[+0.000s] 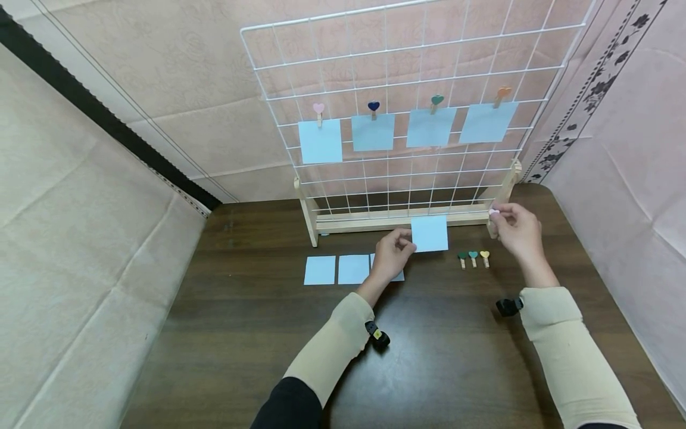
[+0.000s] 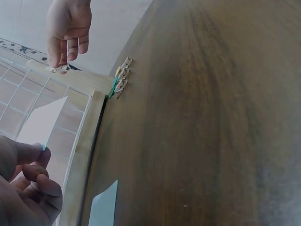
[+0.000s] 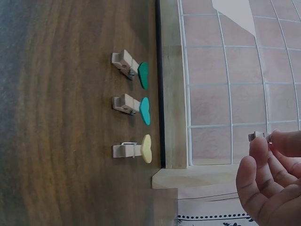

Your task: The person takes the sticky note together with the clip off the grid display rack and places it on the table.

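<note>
My left hand pinches a blue paper square by its left edge, in front of the rack's wooden base. In the left wrist view, that paper stands up from between thumb and finger. At the right end of the rack, my right hand pinches a small wooden clothespin with a pale pink top. Three heart-topped clothespins, dark green, teal and yellow, lie in a row on the table near that hand. More blue squares lie by my left hand, one partly hidden under it.
A white wire grid rack stands on a wooden base at the table's back. Several blue squares hang on it, each from a heart clothespin. Pale cloth surrounds the brown table.
</note>
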Action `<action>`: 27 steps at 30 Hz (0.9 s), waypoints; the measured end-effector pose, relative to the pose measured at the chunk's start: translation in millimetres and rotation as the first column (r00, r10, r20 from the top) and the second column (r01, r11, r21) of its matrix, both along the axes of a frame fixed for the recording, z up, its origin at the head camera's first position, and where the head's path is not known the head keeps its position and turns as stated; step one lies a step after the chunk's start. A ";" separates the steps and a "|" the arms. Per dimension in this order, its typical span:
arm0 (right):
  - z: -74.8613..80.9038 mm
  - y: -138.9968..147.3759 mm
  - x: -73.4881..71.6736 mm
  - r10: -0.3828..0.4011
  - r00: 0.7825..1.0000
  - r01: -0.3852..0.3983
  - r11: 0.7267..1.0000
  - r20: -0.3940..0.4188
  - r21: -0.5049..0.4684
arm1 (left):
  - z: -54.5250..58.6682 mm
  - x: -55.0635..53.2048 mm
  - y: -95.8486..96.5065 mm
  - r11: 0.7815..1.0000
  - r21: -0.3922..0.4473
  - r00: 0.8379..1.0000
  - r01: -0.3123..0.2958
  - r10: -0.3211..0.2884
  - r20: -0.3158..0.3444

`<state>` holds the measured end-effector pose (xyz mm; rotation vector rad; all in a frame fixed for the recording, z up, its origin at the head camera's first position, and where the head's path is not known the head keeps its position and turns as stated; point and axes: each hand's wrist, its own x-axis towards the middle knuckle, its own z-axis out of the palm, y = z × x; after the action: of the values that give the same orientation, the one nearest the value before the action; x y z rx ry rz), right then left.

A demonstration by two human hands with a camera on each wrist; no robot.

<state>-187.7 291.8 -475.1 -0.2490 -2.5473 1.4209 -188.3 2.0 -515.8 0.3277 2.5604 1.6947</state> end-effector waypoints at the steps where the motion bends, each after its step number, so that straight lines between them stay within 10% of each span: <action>1: -0.6 0.0 0.4 0.000 1.000 0.000 1.000 0.000 0.002 | -1.0 0.4 -0.4 1.000 0.002 1.000 0.000 0.000 0.001; 27: -20.0 7.9 9.0 0.044 0.997 -0.047 0.998 0.058 0.043 | -11.9 12.6 -8.7 1.000 0.002 0.999 0.008 -0.008 0.034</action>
<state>-178.7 299.6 -495.1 -0.2287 -2.6437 1.3903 -175.7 -6.6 -527.7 0.3059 2.5298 1.6854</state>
